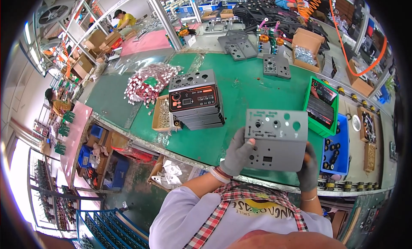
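Bright, even light covers the green tabletop, with washed-out glare far left and fisheye-bent, black-rimmed edges.

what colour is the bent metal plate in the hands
The bent, hole-punched metal plate is grey; the head view shows it best.

Matt grey cloth covers the left grip and right grip; between them, the panel looks like smooth, matt metal. Left of them, the black label looks glossy. Beneath, the green surface has a slight sheen; rightward, the bin looks like smooth plastic.
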`<state>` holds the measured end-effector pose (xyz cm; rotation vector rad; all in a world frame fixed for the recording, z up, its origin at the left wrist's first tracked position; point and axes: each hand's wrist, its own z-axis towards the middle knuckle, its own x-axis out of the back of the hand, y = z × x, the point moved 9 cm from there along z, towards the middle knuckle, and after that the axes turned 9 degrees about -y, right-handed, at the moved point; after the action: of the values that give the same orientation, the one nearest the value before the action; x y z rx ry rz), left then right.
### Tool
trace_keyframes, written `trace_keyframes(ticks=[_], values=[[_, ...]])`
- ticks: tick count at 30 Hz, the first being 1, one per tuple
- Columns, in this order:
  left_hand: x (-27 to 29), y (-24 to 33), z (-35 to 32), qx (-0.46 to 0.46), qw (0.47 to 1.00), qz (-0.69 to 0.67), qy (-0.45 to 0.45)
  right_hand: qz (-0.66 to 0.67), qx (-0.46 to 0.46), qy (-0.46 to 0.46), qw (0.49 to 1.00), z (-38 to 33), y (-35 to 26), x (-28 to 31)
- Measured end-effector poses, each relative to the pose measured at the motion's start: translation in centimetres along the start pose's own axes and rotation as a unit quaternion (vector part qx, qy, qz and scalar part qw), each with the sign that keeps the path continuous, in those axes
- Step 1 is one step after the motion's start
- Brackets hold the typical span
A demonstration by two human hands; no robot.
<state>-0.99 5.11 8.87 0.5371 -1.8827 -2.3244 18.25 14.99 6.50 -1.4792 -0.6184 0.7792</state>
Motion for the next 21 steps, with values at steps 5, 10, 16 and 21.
trace_keyframes(ticks=[5,10,16,21], values=[[-1.0,-3.1,0.1,0.028,0.999,0.017,0.021,-0.102,0.083,0.114,0.985,-1.1,-0.6,1.1],[-0.5,-2.3,0.9,-0.049,0.885,0.444,0.129,-0.190,0.079,0.161,0.965,0.0,-0.1,0.0],[2.2,-6.9,2.0,0.073,0.861,0.491,0.109,-0.267,0.083,0.099,0.955,2.2,1.3,-1.1],[2.5,-10.1,2.7,0.157,0.896,0.414,0.031,-0.134,-0.042,0.085,0.986,2.7,4.9,0.3]])
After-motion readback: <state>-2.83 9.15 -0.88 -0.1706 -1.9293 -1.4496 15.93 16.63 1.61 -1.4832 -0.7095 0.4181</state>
